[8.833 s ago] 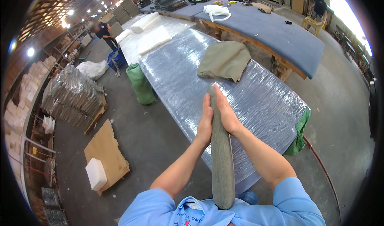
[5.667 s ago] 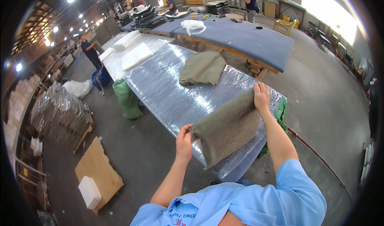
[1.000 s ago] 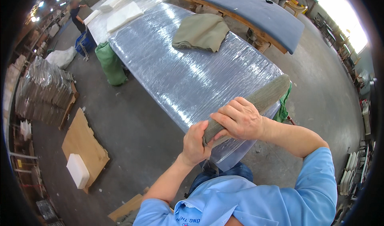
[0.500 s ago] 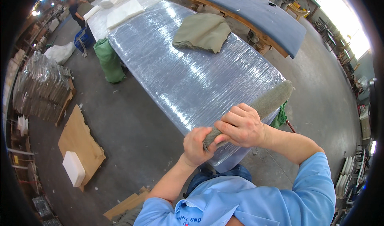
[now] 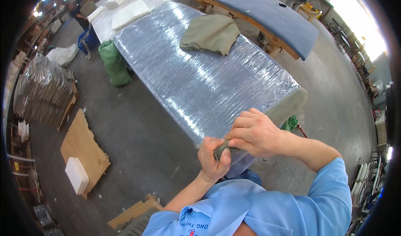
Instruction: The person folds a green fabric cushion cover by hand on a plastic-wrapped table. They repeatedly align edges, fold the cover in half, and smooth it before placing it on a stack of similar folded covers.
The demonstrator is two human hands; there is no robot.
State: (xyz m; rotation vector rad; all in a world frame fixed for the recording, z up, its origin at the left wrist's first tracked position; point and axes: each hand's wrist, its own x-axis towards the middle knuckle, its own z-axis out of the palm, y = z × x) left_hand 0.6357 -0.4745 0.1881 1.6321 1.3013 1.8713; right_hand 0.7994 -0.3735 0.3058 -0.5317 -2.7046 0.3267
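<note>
Over the near end of a long table wrapped in clear plastic film (image 5: 167, 77), I hold a long padded piece covered in grey-green woven fabric (image 5: 289, 106). Its rounded far end points to the upper right, past the table's edge. My left hand (image 5: 213, 159) is closed round its near end, thumb on top. My right hand (image 5: 255, 133) grips the fabric just beside it, fingers bent over the top. The fabric under both palms is hidden. Farther up the table lies a pile of olive-green fabric pieces (image 5: 211, 35).
White foam sheets (image 5: 130, 15) lie at the table's far end. A green sack (image 5: 113, 64) stands at its left side. A blue-topped table (image 5: 267, 17) runs along the back right. Cardboard (image 5: 90, 146) with a white block (image 5: 77, 175) is on the left floor. Two people stand far off.
The padded piece has shifted slightly right and down, its far end now lower. My left hand has moved a little right, and my right hand has turned slightly over the fabric.
</note>
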